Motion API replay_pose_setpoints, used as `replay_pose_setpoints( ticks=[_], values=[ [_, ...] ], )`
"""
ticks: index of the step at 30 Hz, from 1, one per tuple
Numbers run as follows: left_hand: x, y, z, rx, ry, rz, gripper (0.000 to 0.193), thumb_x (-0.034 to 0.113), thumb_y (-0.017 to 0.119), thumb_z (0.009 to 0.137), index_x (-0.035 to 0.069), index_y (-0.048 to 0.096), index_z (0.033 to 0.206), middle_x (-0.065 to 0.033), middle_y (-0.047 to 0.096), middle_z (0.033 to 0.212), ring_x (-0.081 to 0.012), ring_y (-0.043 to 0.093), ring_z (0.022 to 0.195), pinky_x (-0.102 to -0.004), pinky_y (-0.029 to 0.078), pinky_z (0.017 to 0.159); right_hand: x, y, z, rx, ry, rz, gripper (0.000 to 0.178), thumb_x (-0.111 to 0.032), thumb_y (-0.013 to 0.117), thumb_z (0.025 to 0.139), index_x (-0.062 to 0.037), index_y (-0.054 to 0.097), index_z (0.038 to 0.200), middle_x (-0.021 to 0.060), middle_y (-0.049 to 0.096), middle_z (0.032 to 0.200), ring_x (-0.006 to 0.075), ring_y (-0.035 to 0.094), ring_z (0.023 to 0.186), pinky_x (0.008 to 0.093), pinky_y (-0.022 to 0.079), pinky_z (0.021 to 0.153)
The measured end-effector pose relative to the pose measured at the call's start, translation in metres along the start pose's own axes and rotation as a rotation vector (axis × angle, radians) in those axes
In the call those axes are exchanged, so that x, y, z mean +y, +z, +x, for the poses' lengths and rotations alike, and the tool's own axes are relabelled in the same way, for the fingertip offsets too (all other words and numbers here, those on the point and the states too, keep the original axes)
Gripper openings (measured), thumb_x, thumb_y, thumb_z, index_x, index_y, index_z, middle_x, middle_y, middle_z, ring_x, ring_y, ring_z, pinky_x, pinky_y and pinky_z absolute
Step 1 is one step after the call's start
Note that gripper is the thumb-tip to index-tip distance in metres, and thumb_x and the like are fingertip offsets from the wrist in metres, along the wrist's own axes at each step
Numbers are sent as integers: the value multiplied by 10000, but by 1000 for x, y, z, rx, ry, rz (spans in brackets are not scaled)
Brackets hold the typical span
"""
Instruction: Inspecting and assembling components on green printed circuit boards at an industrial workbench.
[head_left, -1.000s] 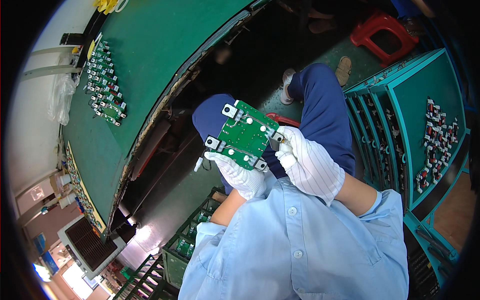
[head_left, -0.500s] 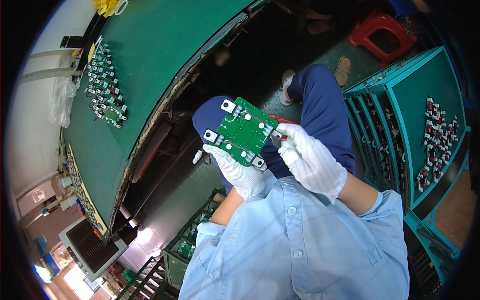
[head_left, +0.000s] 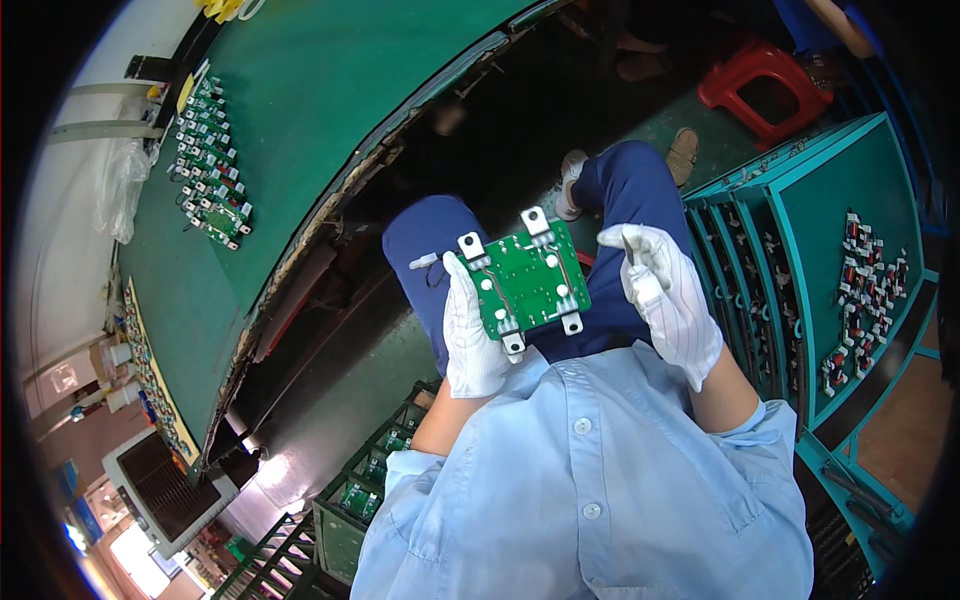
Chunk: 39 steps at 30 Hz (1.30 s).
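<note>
A green circuit board (head_left: 530,275) with metal tabs at its edges and white round spots faces up above my lap. My gloved left hand (head_left: 472,335) grips it along its left side, thumb up by the corner. A short dark cable with a white connector (head_left: 424,262) sticks out beyond that hand. To the right, apart from the board, my gloved right hand (head_left: 668,298) is closed round a small hand tool (head_left: 628,246). Only a dark, narrow part of the tool shows; its exact kind is hidden by the fingers.
On the green workbench (head_left: 290,90) at left stand rows of similar boards (head_left: 210,165). A teal rack (head_left: 800,220) at right carries parts (head_left: 865,300). A red stool (head_left: 765,90) stands at the far right, near another person's arm (head_left: 840,25). Crates with boards (head_left: 360,500) sit lower left.
The board has turned in my left hand and moved slightly right. My right hand with the tool has drawn away from the board's edge to the right.
</note>
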<state>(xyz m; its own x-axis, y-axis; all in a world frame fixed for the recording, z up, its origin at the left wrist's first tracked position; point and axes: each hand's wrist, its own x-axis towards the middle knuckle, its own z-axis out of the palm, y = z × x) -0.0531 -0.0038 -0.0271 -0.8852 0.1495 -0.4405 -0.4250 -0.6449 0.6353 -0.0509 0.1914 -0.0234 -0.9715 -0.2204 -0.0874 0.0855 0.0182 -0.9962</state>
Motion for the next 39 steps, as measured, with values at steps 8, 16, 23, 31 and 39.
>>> replay_pose_setpoints(
  ticks=[8, 16, 23, 31, 39],
  values=[
    [6, -6, -7, -133, -121, 304, 491, 419, 286, 914, 5, 477, 1097, -130, 568, 1038, -180, 591, 891, -261, 483, 753, -42, -8, 17, -265, -62, -538, 474, -115, 476, 783, 4, 355, 1226, 118, 605, 839, 272, 586, 633, 314, 463, 569],
    [8, -15, -7, -133, -73, 508, 472, 373, 266, 925, -10, 497, 1075, -121, 587, 973, -161, 578, 856, -263, 448, 779, -27, -8, 13, -242, -262, -650, 429, -133, 497, 761, -3, 421, 1163, 120, 553, 725, 278, 548, 574, 337, 430, 540],
    [3, -29, -2, -162, -44, 761, 455, 350, 269, 928, -13, 506, 1063, -117, 594, 951, -168, 579, 825, -262, 447, 746, -10, -9, 20, -297, -312, -684, 260, -144, 469, 813, -4, 448, 1031, 102, 555, 670, 255, 546, 548, 328, 429, 504],
    [4, -23, -3, -140, -34, 597, 484, 413, 282, 917, 18, 543, 1019, -111, 613, 924, -172, 613, 803, -266, 507, 700, -25, -11, 22, -360, -193, -650, 197, -141, 472, 813, -9, 481, 959, 108, 560, 676, 277, 554, 568, 342, 424, 503],
    [-2, -22, 0, -14, -46, 514, 518, 464, 322, 894, 11, 547, 1007, -109, 615, 922, -180, 616, 804, -281, 512, 701, 19, -15, 26, -17, -405, -546, 255, -125, 502, 813, 38, 488, 1009, 148, 543, 884, 275, 553, 764, 330, 446, 629]
  ],
)
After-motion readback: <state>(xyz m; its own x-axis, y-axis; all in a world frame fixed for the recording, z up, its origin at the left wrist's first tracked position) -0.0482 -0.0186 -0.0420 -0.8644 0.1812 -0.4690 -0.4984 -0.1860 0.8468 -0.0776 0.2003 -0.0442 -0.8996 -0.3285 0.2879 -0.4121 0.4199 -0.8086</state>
